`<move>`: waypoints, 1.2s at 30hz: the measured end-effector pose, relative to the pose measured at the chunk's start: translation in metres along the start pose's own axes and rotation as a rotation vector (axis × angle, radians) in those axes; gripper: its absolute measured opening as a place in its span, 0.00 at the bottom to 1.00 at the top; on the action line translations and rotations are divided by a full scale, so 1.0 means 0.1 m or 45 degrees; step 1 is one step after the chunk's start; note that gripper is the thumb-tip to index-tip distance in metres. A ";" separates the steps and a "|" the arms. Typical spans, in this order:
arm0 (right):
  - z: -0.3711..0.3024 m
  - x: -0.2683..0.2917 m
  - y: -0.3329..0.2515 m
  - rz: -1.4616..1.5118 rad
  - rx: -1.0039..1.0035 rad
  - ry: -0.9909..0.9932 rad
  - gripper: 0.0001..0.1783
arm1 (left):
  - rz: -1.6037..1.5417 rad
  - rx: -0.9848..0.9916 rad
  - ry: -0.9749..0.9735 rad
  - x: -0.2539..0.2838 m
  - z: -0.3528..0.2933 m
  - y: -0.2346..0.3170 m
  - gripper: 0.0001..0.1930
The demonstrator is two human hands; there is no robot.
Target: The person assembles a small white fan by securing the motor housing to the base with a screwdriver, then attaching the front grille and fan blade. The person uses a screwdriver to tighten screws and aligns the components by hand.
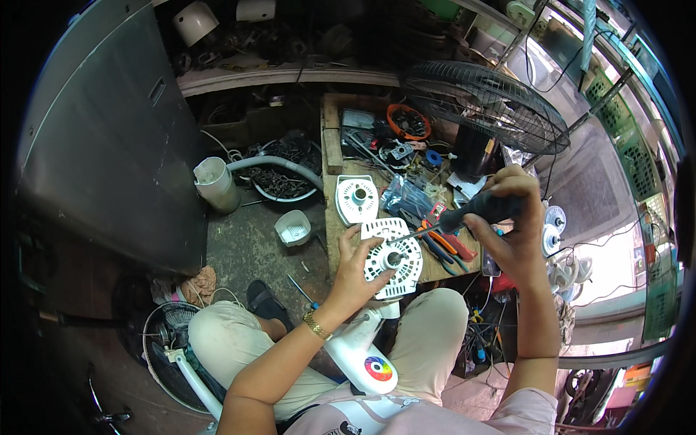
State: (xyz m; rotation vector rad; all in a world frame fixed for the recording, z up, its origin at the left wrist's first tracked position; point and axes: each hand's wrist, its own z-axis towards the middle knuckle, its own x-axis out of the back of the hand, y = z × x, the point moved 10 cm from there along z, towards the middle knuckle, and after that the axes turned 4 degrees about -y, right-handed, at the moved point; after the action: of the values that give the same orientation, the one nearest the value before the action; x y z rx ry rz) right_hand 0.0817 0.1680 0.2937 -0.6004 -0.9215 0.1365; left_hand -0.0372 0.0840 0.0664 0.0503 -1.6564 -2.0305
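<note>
A: Grip status?

B: Screwdriver (478, 212) is held by the right grip (518, 203), fingers wrapped round the handle. White slotted housing (412, 262) is held by the left grip (353, 272), fingers spread over the face, thumb by the central shaft (396, 259).

A: Housing location?

B: At the near-left edge of the table (336, 232), above a white fan body (348, 353) set between the knees. Whether the table is touched can't be told.

A: Failure modes?

B: Left fingertips could be jabbed if the tip slips; it's set just beside them, blade slanted to the face. Slot ribs could be cracked by levering. Housing could be rocked if the left grip is eased. Any small part dropped could be lost in clutter.

A: Surface, room?

B: Table is bare wood, littered: orange-handled pliers (458, 247), second white cover (357, 206), orange basket (390, 118). Black fan (482, 101) is stood beyond. Floor (239, 243) is dark, worn; a pale bin (219, 192) is placed near a grey cabinet (109, 145).
</note>
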 end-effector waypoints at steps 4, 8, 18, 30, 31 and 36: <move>0.39 -0.05 -0.44 -0.602 0.150 -0.381 0.15 | 0.040 -0.003 0.010 0.03 -0.01 0.01 0.29; 0.57 -0.22 -0.53 -0.606 0.288 -0.606 0.12 | 0.021 0.016 -0.059 0.00 0.01 0.06 0.28; 0.73 -0.51 -0.43 -0.809 0.033 -1.147 0.14 | 0.030 -0.014 -0.090 -0.02 0.00 0.07 0.29; 0.76 -0.43 -0.39 -0.933 -0.120 -0.939 0.20 | 0.004 -0.083 -0.088 -0.03 0.00 0.03 0.29; 0.76 -0.42 -0.40 -0.879 -0.122 -0.902 0.22 | -0.034 -0.067 -0.088 -0.02 -0.01 -0.01 0.30; 0.68 -0.42 -0.50 -0.568 -0.019 -0.962 0.32 | -1.031 0.222 -0.112 -0.21 -0.03 -0.29 0.36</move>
State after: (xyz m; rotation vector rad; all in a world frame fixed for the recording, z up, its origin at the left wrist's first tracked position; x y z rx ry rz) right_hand -0.0043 0.1407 0.3219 -0.3351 -1.7674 -0.0551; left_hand -0.0284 0.0935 0.0329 0.8211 -2.0815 -2.4458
